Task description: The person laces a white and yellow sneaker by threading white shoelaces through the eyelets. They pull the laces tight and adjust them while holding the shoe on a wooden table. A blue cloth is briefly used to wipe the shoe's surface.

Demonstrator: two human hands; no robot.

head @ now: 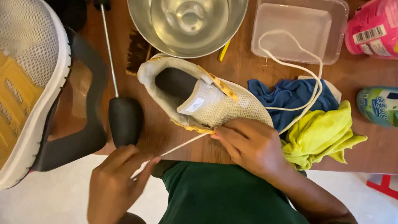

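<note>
Two sneakers: one white mesh sneaker (pixel 207 99) at frame centre on the worktop (pixel 244 70), another (pixel 29 83) far left. One white shoelace (pixel 184 145). Two cloths, blue (pixel 290 97) and yellow (pixel 319 135). Right hand (pixel 248 145) pressed on sneaker, fingers pinching lace; left hand (pixel 114 182), lower left, clenched on lace end.

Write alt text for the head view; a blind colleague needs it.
Two hands work a white lace out of a white mesh shoe on a wooden table: left hand pulls the lace, right hand steadies the shoe.
</note>
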